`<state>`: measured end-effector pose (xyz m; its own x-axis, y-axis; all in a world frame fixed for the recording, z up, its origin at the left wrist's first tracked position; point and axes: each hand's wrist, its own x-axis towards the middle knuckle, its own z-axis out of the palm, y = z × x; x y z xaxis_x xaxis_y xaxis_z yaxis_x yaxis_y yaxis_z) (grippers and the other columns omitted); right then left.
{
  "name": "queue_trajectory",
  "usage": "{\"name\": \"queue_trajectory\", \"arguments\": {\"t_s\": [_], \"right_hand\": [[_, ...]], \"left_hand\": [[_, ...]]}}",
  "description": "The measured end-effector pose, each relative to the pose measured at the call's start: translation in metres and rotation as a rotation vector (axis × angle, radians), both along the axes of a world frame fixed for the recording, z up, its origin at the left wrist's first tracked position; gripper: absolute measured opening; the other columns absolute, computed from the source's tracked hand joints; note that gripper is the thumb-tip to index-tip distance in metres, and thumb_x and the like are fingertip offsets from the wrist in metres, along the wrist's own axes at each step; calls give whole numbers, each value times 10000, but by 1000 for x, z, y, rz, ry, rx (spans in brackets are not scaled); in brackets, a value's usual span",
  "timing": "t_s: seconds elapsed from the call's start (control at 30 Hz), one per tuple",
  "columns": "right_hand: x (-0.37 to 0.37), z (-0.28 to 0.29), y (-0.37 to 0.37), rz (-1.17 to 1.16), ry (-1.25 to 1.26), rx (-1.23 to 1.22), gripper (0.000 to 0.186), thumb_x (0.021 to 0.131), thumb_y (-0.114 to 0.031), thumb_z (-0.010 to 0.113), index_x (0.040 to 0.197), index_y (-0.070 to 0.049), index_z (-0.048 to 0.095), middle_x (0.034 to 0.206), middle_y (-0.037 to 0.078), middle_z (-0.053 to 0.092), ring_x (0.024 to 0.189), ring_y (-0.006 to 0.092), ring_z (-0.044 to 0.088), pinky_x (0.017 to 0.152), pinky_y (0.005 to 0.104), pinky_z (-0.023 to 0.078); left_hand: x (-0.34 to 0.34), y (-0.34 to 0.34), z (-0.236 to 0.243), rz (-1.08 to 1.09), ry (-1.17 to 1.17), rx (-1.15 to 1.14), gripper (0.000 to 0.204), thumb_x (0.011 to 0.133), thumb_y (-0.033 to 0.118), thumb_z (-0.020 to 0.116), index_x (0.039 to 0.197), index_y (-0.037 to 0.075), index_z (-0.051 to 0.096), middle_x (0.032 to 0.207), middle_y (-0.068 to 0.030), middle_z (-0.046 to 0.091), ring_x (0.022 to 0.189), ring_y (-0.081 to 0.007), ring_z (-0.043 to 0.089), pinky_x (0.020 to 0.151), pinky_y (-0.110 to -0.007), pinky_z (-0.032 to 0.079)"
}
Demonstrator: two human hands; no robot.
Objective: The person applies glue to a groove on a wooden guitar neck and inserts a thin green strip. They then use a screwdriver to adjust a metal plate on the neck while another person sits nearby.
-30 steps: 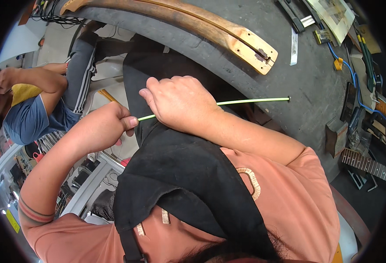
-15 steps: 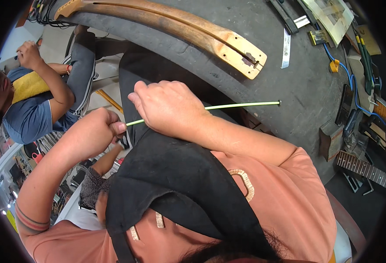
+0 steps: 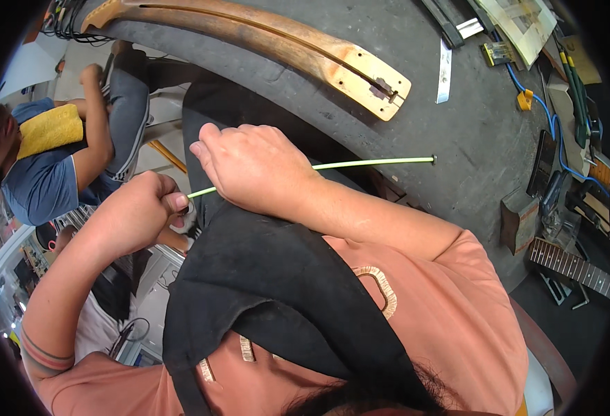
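Note:
A thin bright-green guitar truss rod (image 3: 374, 163) runs across in front of my lap, with a small dark metal tip at its right end, over the workbench. My left hand (image 3: 149, 208) pinches its left end between thumb and fingers. Further along, my right hand (image 3: 253, 166) is closed round the rod, back of the hand up, so the stretch inside the fist is hidden. Just beyond lies a bare wooden guitar neck (image 3: 277, 45) with a long open slot down its middle and a pale heel with several holes.
On the grey workbench (image 3: 457, 152) lie a metal ruler (image 3: 444, 73), a blue cable (image 3: 558, 139), pliers (image 3: 573, 97) and a fretted fingerboard piece (image 3: 573, 267) at the right. A seated person with a yellow towel (image 3: 52, 132) is at the left; black cloth (image 3: 263, 277) covers my lap.
Both hands and the rod sit slightly further left in view, as does the bench, so the view itself has shifted a little. The seated person has lowered a raised hand. My grip is unchanged.

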<state>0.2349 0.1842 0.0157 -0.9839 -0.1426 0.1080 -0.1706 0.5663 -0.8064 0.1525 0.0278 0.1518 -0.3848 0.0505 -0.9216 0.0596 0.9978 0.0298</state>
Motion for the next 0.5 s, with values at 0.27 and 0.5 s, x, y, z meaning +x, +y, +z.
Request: {"name": "queue_trajectory", "arguments": {"t_s": [0.27, 0.5], "right_hand": [[10, 45, 53, 21, 105, -110, 294, 1079, -313, 606, 949, -55, 664, 904, 173, 729, 946, 394, 716, 856, 512, 527], [100, 90, 197, -185, -129, 313, 331, 911, -183, 806, 1182, -25, 701, 1103, 140, 681, 1103, 336, 640, 1005, 423, 488]], "left_hand": [[-2, -26, 21, -11, 0, 288, 235, 1105, 146, 625, 957, -38, 633, 710, -95, 682, 573, -180, 637, 608, -340, 513], [9, -60, 16, -296, 616, 577, 149, 990, 43, 698, 921, -20, 583, 741, -175, 573, 669, -346, 546, 641, -413, 446]]}}
